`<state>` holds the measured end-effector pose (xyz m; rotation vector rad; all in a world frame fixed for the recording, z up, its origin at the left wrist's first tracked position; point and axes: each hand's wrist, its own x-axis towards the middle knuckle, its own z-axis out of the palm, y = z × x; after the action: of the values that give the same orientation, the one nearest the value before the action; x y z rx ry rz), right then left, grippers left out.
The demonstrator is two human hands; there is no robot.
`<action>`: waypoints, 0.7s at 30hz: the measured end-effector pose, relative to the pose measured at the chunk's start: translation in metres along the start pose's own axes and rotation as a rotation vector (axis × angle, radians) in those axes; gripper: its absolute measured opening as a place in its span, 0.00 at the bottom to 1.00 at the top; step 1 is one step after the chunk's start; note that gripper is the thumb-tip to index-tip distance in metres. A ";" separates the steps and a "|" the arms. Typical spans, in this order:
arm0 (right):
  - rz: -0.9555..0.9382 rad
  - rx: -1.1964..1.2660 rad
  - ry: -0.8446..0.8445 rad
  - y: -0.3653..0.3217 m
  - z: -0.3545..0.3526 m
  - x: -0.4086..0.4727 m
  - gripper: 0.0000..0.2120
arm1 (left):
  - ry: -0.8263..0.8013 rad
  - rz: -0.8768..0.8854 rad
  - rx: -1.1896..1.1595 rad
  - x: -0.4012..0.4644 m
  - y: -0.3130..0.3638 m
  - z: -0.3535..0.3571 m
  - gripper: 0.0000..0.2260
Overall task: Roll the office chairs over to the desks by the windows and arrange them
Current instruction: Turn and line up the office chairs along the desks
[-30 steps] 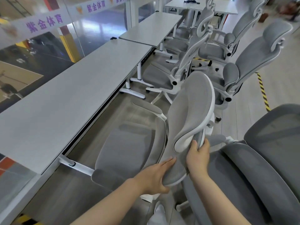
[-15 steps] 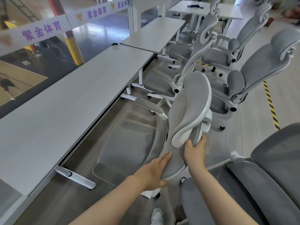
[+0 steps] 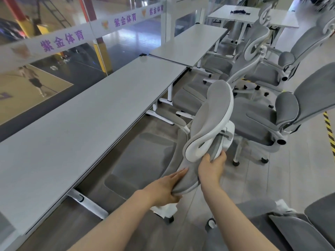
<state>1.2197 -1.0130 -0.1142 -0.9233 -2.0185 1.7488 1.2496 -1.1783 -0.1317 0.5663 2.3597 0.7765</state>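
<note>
A grey mesh office chair (image 3: 145, 160) with a white frame faces the long white desk (image 3: 81, 127) by the glass wall, its seat partly under the desk edge. My left hand (image 3: 166, 189) holds the top edge of its backrest, fingers straight along the front and thumb underneath. My right hand (image 3: 212, 167) grips the grey stem of its headrest (image 3: 212, 116) from behind.
Several more grey chairs (image 3: 253, 120) stand in a row ahead and to the right, one (image 3: 299, 230) close at my lower right. A second desk (image 3: 188, 44) continues the line farther on. Yellow-black tape (image 3: 329, 127) marks the floor at right.
The held chair has rolled forward and nearer the desk, away from the chair at my right. Both hands kept their places on it.
</note>
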 end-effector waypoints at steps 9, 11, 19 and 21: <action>-0.039 -0.010 0.042 0.002 0.014 0.008 0.23 | -0.028 0.009 0.009 0.004 -0.003 -0.018 0.42; -0.039 -0.019 0.047 0.002 0.010 0.007 0.22 | -0.031 0.029 0.014 0.004 -0.003 -0.016 0.42; -0.020 -0.017 0.076 0.007 0.002 0.004 0.24 | -0.043 0.062 0.038 0.003 -0.002 -0.008 0.43; -0.020 -0.008 0.082 0.007 -0.001 0.003 0.24 | -0.045 0.073 0.052 0.003 -0.003 -0.007 0.43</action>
<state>1.2196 -1.0104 -0.1211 -0.9582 -1.9776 1.6664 1.2428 -1.1818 -0.1303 0.6884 2.3351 0.7285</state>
